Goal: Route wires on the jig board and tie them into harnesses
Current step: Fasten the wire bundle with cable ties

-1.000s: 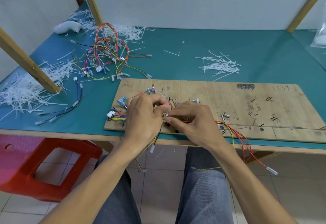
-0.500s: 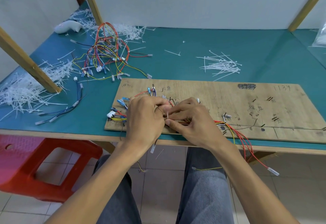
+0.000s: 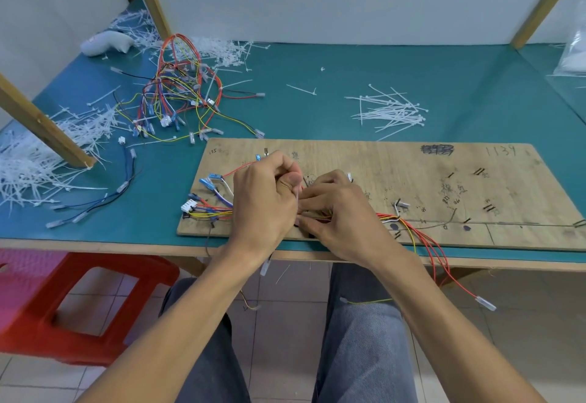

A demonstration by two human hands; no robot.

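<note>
A wooden jig board lies on the green table. A bundle of red, yellow, white and blue wires runs along its near edge, with blue and white connectors at the left end and red wires hanging off the table to the right. My left hand pinches the tail of a white cable tie between thumb and fingers above the bundle. My right hand grips the wire bundle just right of it, fingers curled around the wires. The two hands touch and hide the tie's loop.
A heap of finished coloured harnesses lies at the back left. Loose white cable ties sit behind the board, cut tie ends pile up at the left. A blue-black harness lies left of the board. A red stool stands below.
My left hand has lifted a little and drawn the tie's tail upward. My right hand has stayed on the bundle. The wires on the board have barely shifted.
</note>
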